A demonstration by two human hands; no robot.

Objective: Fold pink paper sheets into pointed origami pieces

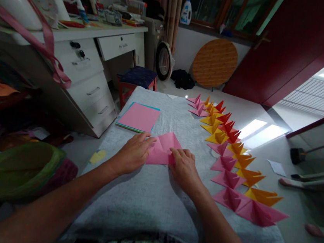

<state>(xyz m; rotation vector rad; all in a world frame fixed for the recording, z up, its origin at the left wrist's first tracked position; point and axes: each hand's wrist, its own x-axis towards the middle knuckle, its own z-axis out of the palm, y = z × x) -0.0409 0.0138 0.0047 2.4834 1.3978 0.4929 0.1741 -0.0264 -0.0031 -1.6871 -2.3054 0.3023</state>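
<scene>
A pink sheet of origami paper (161, 149), creased and partly folded, lies on the cloth-covered table in front of me. My left hand (135, 152) holds its left edge, fingers together on the paper. On the right side, my right hand (184, 166) grips the lower right part, its fingers curled over the edge; the thumbs are partly hidden. Beyond my left hand sits a stack of square paper (139, 117), pink on top with blue and green edges below. To the right stand rows of folded paper cranes, among them a pink crane (228, 179) and a yellow crane (250, 177).
A pale grey cloth (152, 206) covers the table. A small yellow paper piece (97, 156) lies at its left edge. On the floor to the left stands a bin with a green liner (13, 171). A stool (138, 76) and white drawers (91, 90) are beyond.
</scene>
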